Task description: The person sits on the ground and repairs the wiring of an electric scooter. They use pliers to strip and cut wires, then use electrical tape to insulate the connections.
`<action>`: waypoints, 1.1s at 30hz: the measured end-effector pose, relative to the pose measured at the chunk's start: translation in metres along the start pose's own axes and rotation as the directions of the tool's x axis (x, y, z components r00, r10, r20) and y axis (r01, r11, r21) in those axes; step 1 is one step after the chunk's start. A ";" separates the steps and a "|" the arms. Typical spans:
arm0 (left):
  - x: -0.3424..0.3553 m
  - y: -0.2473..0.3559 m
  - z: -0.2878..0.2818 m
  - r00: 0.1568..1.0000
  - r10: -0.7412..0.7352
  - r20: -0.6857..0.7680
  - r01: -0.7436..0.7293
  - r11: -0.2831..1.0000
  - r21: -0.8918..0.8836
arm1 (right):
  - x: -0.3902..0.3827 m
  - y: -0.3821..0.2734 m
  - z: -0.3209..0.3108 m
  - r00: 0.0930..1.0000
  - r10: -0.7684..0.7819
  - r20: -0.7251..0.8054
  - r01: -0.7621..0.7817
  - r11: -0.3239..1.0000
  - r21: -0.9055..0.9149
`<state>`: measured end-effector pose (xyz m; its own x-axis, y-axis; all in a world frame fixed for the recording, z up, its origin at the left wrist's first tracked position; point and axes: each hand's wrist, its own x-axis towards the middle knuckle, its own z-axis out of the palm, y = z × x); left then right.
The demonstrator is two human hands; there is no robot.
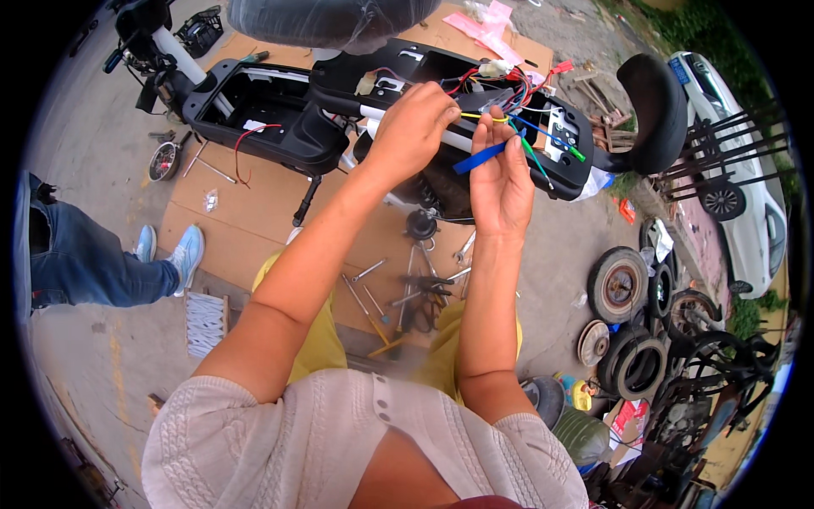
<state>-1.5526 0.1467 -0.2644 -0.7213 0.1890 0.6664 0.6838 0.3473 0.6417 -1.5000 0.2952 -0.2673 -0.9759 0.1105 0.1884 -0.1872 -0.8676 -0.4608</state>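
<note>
My left hand (415,127) is closed, its fingertips pinching the end of a yellow wire (472,115). My right hand (502,182) is palm up beside it, with the thumb and fingers closed on a flat blue strip (480,159); the yellow wire runs to these fingertips too. Just beyond them, a tangle of coloured wires (514,95) comes out of the open frame of a black electric scooter (280,119). A green wire (532,153) and a blue wire with a green connector (578,155) hang over the scooter's rear part.
Wrenches and other tools (424,288) lie on the cardboard (199,216) below my arms. A person in jeans (110,263) stands at the left. Old tyres (617,284) are piled at the right, before a fence and a white car (746,195). The scooter's seat (331,21) is at the top.
</note>
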 end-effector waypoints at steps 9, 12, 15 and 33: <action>-0.002 -0.011 -0.012 0.997 -0.074 0.034 0.076 0.994 -0.075 | 0.002 -0.003 -0.001 1.000 0.004 0.003 -0.004 0.996 0.091; -0.001 -0.014 -0.014 0.991 -0.130 0.035 0.133 0.984 -0.115 | 0.002 -0.004 -0.001 0.999 0.033 0.000 -0.032 0.976 0.215; -0.002 -0.015 -0.008 0.960 -0.256 0.111 0.279 0.881 -0.381 | 0.003 -0.002 -0.002 0.999 0.049 -0.006 -0.045 0.947 0.317; 0.003 -0.008 -0.002 0.972 -0.218 0.086 0.234 0.888 -0.396 | -0.005 0.015 0.019 0.987 -0.154 -0.040 0.115 0.863 -0.492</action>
<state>-1.5604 0.1428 -0.2668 -0.8597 0.1870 0.4754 0.4821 -0.0110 0.8761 -1.4961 0.2727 -0.2584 -0.9390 0.2622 0.2227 -0.3292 -0.4973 -0.8027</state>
